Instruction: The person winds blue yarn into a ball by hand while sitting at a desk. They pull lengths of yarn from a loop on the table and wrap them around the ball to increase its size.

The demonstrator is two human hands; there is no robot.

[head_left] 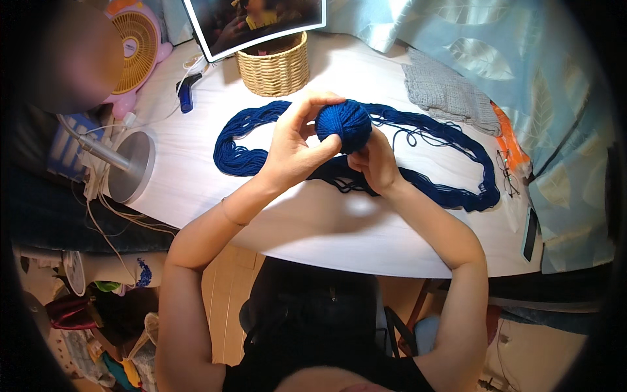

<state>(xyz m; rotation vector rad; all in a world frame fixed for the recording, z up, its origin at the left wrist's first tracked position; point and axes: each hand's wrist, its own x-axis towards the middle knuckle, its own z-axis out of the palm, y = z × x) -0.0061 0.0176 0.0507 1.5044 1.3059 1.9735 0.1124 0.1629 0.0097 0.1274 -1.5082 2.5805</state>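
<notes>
A round ball of dark blue yarn (346, 124) is held up over the white table, between my two hands. My left hand (304, 134) grips it from the left, thumb below and fingers over the top. At its lower right, my right hand (377, 160) has its fingers closed against the ball's underside; whether a strand is pinched there is hidden. Beneath both hands a long open loop of the same blue yarn, a skein (480, 166), lies spread across the tabletop. Several loose strands stray from its inner edge right of the ball.
A wicker basket (273, 68) stands behind, below a screen (261, 26). To the left are a lamp base (134, 168), a pink fan (134, 49) and a blue-black handheld item (187, 95). Grey knitting (447, 91), glasses (508, 173) and a phone (530, 234) lie right.
</notes>
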